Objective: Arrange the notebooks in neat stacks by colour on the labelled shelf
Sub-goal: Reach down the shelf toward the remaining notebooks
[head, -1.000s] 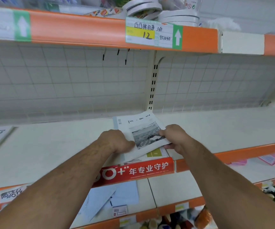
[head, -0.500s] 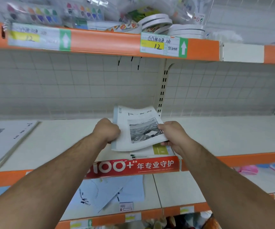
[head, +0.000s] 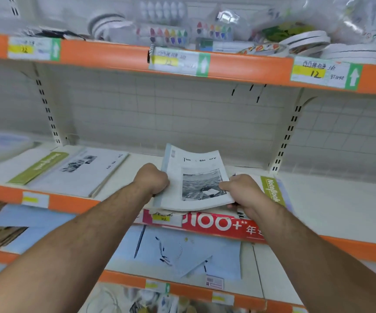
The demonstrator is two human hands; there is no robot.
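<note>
Two hands on the notebooks (head: 196, 175): left hand (head: 153, 179) curled round the spine side, right hand (head: 243, 190) pinching the other edge. Looks light and floppy, so I'd support both sides.

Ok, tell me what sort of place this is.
Most likely a shop's stationery aisle: orange-edged shelves with handwritten price labels, paint sets and tape rolls above, notebooks below.

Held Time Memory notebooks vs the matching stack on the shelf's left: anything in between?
Nothing visible. The left hand and right hand hold the notebooks; only bare shelf lies between them and the matching stack. A green-spined notebook lies to the right, off that path.
</note>
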